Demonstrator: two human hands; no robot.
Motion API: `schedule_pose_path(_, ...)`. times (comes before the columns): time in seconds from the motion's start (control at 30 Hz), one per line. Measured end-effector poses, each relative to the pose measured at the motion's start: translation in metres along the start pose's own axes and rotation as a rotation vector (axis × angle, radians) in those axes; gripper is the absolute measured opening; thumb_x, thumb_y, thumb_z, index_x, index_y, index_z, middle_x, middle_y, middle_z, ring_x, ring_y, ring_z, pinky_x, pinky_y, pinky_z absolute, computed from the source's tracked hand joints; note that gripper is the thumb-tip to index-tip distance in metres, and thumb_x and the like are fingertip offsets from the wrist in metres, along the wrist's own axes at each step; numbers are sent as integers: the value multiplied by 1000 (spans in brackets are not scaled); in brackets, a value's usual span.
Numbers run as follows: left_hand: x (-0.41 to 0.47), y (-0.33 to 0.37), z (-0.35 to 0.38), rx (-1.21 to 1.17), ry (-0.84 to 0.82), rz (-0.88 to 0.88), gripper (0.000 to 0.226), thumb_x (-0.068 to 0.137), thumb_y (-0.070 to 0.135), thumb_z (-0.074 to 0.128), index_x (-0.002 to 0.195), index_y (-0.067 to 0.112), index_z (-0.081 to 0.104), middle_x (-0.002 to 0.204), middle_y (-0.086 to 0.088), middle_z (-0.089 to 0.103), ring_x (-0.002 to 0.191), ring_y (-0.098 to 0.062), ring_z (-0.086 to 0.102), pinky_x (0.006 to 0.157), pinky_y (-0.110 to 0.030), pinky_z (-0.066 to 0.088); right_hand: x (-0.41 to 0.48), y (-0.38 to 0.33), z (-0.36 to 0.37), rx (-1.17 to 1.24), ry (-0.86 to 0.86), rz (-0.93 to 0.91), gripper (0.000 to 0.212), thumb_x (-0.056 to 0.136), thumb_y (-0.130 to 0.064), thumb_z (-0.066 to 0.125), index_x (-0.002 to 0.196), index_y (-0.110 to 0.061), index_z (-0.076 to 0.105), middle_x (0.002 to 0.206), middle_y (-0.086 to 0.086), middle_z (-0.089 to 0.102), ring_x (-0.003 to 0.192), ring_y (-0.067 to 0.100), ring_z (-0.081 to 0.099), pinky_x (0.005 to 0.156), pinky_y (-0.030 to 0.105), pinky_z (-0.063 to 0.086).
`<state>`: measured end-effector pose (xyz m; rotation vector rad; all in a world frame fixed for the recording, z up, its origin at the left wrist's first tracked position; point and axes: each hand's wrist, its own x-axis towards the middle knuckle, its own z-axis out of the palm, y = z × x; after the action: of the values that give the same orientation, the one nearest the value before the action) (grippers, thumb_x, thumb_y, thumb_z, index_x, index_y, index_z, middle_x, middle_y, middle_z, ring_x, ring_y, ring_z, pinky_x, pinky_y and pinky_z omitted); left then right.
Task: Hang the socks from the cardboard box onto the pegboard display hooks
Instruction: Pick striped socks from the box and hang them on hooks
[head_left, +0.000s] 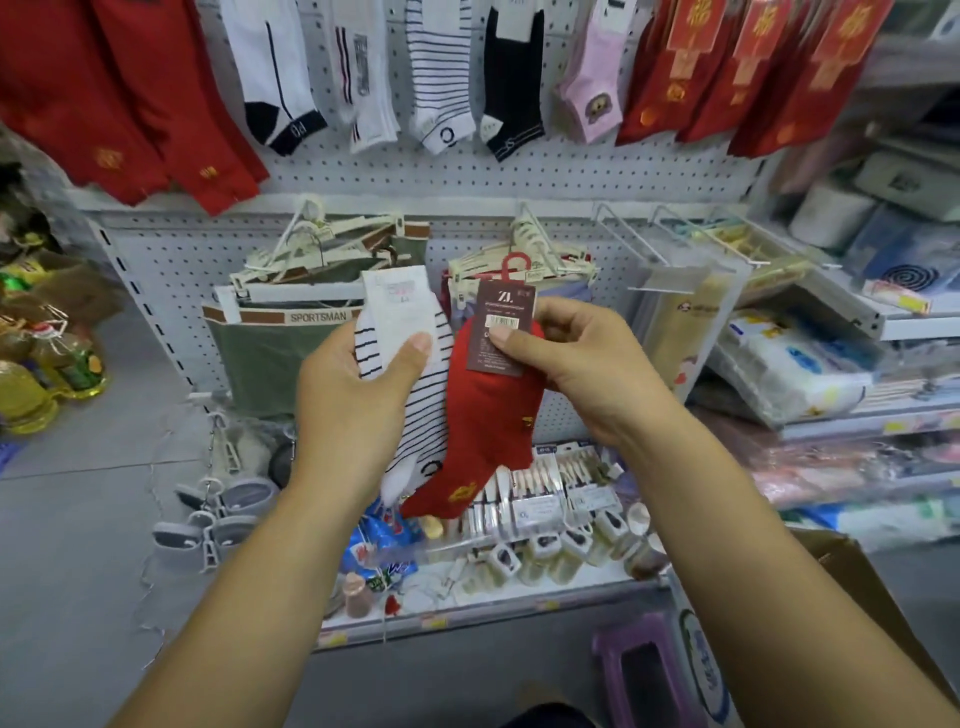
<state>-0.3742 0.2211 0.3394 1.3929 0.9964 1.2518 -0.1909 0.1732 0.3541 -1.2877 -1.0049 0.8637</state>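
Observation:
My left hand (358, 395) grips a white sock with thin dark stripes (423, 415) by its white label, thumb on top. My right hand (582, 364) pinches the dark brown tag of a red sock (488, 431) that has a red plastic hook at the top and gold embroidery near the toe. Both socks hang side by side, touching, in front of the white pegboard (519, 171). Along the board's top row hang red, white, striped, black and pink socks. A corner of the cardboard box (883, 613) shows at the lower right.
Packs of underwear on hangers (311, 291) hang on the lower pegboard behind the socks. A low shelf (493, 603) below holds small bottles and packets. Shelves of packaged goods (810, 364) stand to the right, oil bottles (47, 374) at the left, a purple stool (639, 670) near the floor.

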Motion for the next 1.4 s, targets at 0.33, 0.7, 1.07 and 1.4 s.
schedule_pose_path(0.33,27,23,55,-22,-282,37,34,103,47,48,122,28,69,102,13,77,95,1,71,83,-23,56,19,-24,14,-403,151,-297,21,99,-41,60,92,-32,77,101,-8,69,90,1,63,81,16,48)
schedule_pose_path(0.7,111,32,119,-254,-270,-63,21,100,22,62,112,10,74,103,-14,78,97,-33,75,80,-38,62,103,-48,-69,-280,94,-239,31,87,-21,79,116,-16,69,100,-4,71,83,3,63,81,23,56)
schedule_pose_path(1.07,179,66,191,-187,-176,110,21,99,29,65,113,17,76,106,-5,79,101,-25,76,94,-45,58,186,-70,-124,-199,38,-371,14,92,-19,75,104,-12,73,95,8,77,76,42,67,77,60,57)
schedule_pose_path(1.4,214,80,210,-185,111,128,31,99,47,57,102,22,76,100,-1,80,98,-26,76,95,-55,57,231,-85,-152,-46,21,-346,6,98,-18,66,100,-14,62,95,6,79,88,24,75,78,44,60)
